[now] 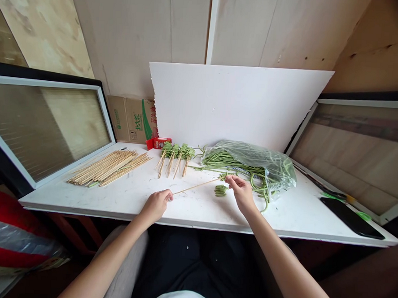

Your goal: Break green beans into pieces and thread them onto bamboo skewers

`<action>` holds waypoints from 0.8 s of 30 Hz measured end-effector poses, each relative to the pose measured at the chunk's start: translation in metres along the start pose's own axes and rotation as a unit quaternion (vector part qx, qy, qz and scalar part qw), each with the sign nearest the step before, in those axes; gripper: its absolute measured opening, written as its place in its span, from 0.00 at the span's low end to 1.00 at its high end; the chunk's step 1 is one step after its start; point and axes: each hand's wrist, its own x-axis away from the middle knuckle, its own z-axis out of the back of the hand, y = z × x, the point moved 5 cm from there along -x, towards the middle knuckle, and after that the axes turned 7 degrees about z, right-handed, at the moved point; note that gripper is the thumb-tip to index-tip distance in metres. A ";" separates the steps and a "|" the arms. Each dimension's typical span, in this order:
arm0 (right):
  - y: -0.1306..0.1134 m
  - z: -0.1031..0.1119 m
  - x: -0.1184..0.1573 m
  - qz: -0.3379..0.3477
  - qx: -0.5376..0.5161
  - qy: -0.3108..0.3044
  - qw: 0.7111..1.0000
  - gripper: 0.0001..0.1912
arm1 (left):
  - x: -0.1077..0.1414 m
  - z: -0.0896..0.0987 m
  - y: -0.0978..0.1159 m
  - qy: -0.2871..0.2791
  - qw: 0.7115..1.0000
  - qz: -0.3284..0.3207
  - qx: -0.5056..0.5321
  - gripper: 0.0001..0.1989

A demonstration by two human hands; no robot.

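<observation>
My left hand [158, 203] pinches the near end of a thin wooden skewer [196, 185] above the white table. At the skewer's far end, the fingers of my right hand [238, 189] are closed on small green bean pieces. A little bundle of cut green beans [220, 191] lies just below that hand. Behind, several skewers loaded with green bean pieces [178, 151] rest with their sticks toward me. Long green beans [232, 161] spill from a clear plastic bag [266, 158] at the right. A large pile of bare skewers [108, 167] lies at the left.
A small red box [162, 142] and a cardboard box [131, 119] stand at the back left. A white board [235, 106] leans behind the table [188, 211]. A black phone [351, 217] lies at the right edge. Framed glass panels flank both sides.
</observation>
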 end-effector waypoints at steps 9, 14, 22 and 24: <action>0.013 0.008 -0.002 -0.048 -0.006 0.063 0.997 0.25 | 0.006 0.008 0.011 0.068 0.997 -0.034 0.018 0.13; 0.007 0.003 0.000 -0.029 -0.005 0.044 0.999 0.24 | 0.005 0.005 0.003 0.049 0.999 -0.018 0.004 0.14; 0.009 0.000 0.002 -0.016 -0.022 0.012 1.000 0.22 | 0.004 0.003 0.000 0.022 0.999 -0.005 -0.030 0.14; 0.008 -0.001 0.002 -0.012 -0.024 0.005 1.000 0.22 | 0.003 0.003 -0.001 0.012 0.999 -0.001 -0.039 0.16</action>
